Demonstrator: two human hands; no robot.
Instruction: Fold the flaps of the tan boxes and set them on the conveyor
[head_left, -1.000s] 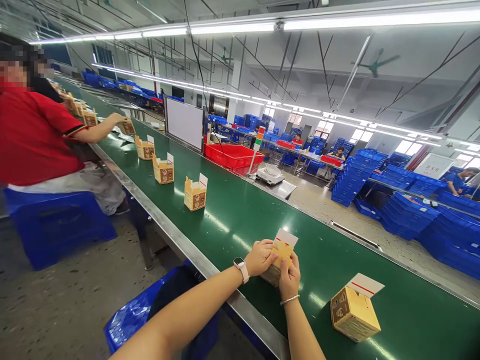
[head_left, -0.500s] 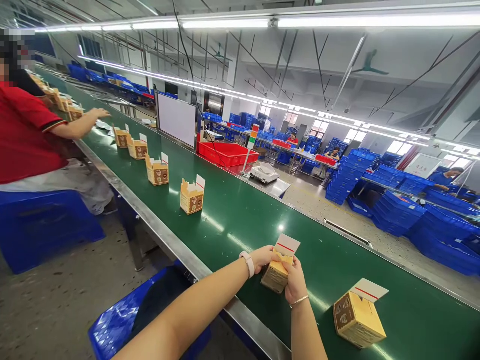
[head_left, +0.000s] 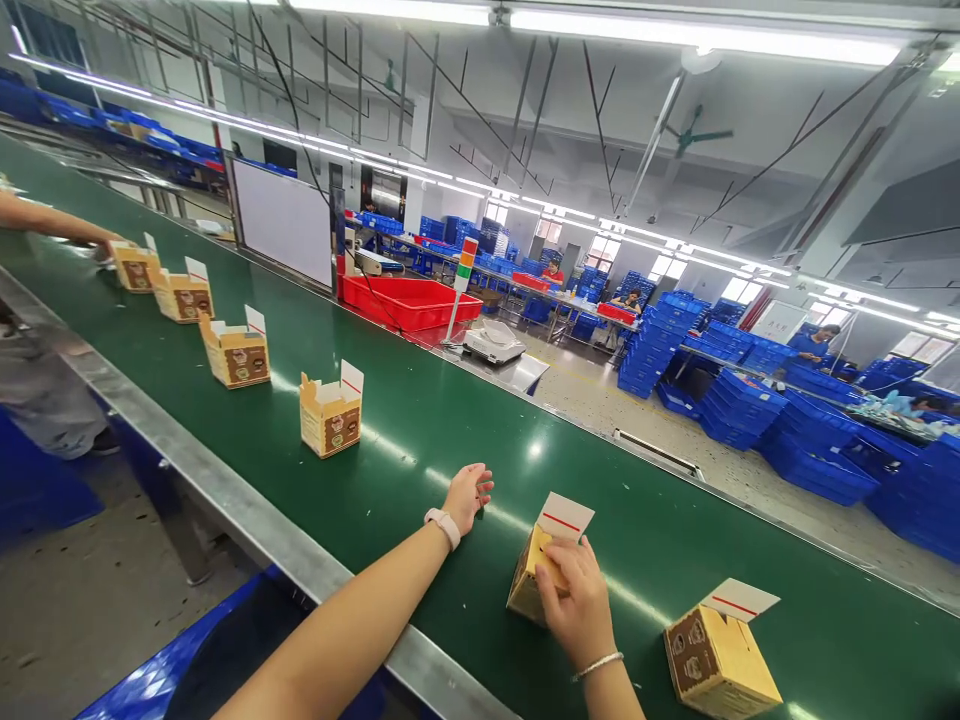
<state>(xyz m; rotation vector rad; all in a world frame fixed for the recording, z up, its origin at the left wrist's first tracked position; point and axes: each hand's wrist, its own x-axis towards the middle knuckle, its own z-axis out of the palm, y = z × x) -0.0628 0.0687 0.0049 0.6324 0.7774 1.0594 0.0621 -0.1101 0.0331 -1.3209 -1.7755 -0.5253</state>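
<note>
The right hand (head_left: 574,600) grips a small open carton (head_left: 534,585) near the surface's (head_left: 450,420) near edge; the left hand (head_left: 466,493) rests unclenched on the belt, holding nothing. The carton looks light, thin-walled and easily crushed, so its side walls suit holding best. Another carton (head_left: 718,660) stands just right; four more cartons (head_left: 331,417) line up leftward, unobstructed.

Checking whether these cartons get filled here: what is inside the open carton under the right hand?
Nothing can be made out inside the carton: the right hand covers its top opening, and only the raised white flap shows. The left hand is off it, above the belt.
</note>
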